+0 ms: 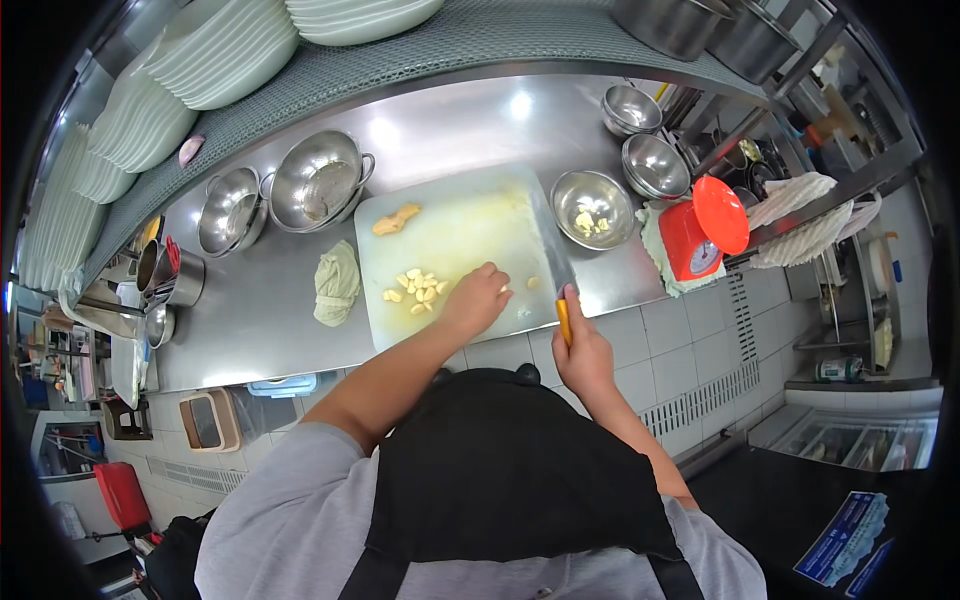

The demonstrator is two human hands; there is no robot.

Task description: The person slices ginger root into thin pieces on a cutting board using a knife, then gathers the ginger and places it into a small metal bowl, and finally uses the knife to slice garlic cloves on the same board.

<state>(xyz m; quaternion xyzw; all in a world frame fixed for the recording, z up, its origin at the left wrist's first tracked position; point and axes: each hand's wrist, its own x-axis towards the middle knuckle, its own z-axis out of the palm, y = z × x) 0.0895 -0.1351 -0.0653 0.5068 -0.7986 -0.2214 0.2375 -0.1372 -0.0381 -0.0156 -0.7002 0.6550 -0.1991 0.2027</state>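
My right hand (pixel 586 355) grips the yellow handle of a kitchen knife (pixel 563 321), its blade pointing away over the right part of a white cutting board (pixel 457 217). My left hand (pixel 475 300) rests low on the board, fingertips at a small pale piece (pixel 505 289) that looks like garlic. Another piece (pixel 533 283) lies between that hand and the knife. Left of my left hand is a pile of peeled garlic cloves (pixel 421 288). A ginger root (pixel 396 219) sits at the board's upper left. Chopped pale pieces (pixel 591 221) lie in a steel bowl (pixel 612 193) right of the board.
A folded cloth (pixel 336 285) and steel colanders (pixel 315 180) are left of the board. At right stand a red kitchen scale (pixel 686 241) and stacked steel bowls (pixel 655 163). A shelf (pixel 450 54) above the counter holds stacked white plates (pixel 232 56) and steel pots (pixel 671 22).
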